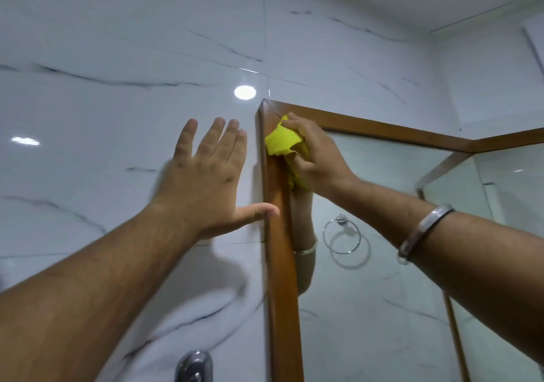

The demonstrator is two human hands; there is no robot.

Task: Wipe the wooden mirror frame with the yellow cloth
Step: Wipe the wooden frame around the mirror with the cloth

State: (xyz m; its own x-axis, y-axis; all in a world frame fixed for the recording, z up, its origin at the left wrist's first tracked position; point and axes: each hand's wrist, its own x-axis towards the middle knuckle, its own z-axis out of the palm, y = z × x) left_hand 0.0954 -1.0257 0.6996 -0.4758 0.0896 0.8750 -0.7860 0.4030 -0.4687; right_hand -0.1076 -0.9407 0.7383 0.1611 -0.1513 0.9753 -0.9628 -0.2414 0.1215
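A wooden mirror frame hangs on a white marble wall, its upper left corner near the middle of the view. My right hand grips a bunched yellow cloth and presses it against the frame's left upright, just below that corner. My left hand lies flat on the wall left of the frame, fingers spread, with the thumb tip touching the frame's outer edge. Part of the cloth is hidden under my right palm.
The mirror glass reflects my right forearm, a chrome towel ring and a second wooden frame. A chrome fixture pokes up at the bottom edge. A silver bangle sits on my right wrist.
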